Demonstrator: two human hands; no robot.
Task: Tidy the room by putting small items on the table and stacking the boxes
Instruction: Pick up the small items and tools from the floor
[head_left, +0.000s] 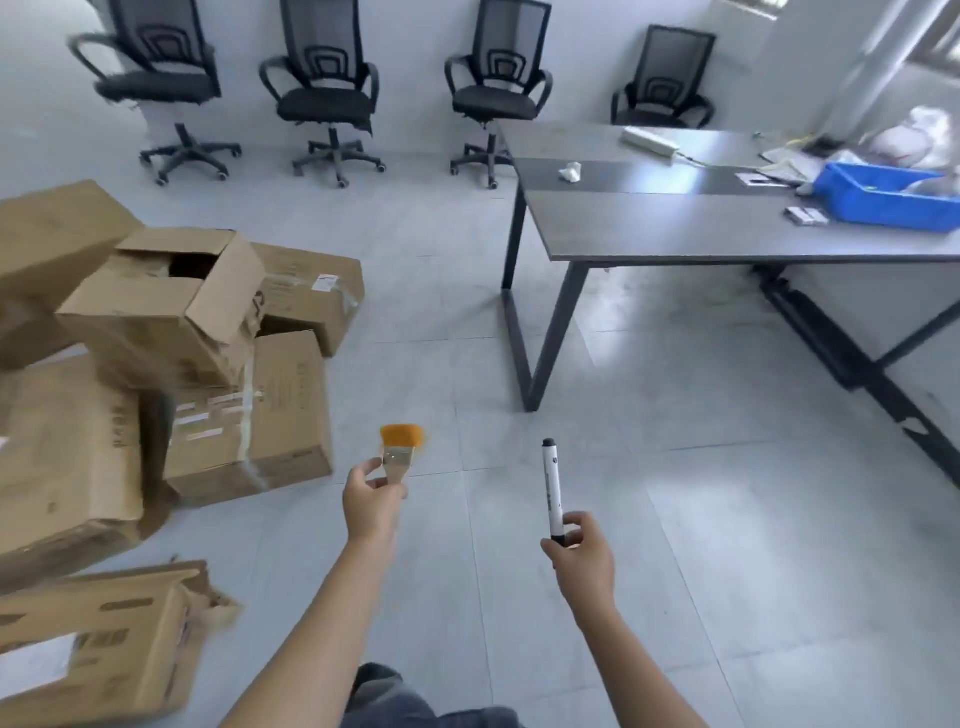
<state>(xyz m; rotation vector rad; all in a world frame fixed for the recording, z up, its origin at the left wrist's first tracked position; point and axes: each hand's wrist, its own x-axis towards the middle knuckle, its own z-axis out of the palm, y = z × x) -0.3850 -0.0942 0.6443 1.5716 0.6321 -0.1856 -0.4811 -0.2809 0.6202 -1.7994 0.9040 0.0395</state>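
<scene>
Head view shows our two hands out in front. Our left hand (371, 501) has its fingers (363, 470) curled round the handle of a small brush (400, 449) with orange hairs. Our right hand (582, 556) pinches the bottom of a marker (551, 491), which points up.

Both small things are in the air over the floor (519, 364), well apart from the tabletop (675, 234) ahead on the right. We think they must be carried there next. The brown boxes (249, 415) on our left lie in a messy heap, one open, so no stacking is done yet.

Nothing seems to block our way to the tabletop's near edge. A blue bin (883, 200) sits by its right edge. Four black chairs (327, 93) stand by the far wall.
</scene>
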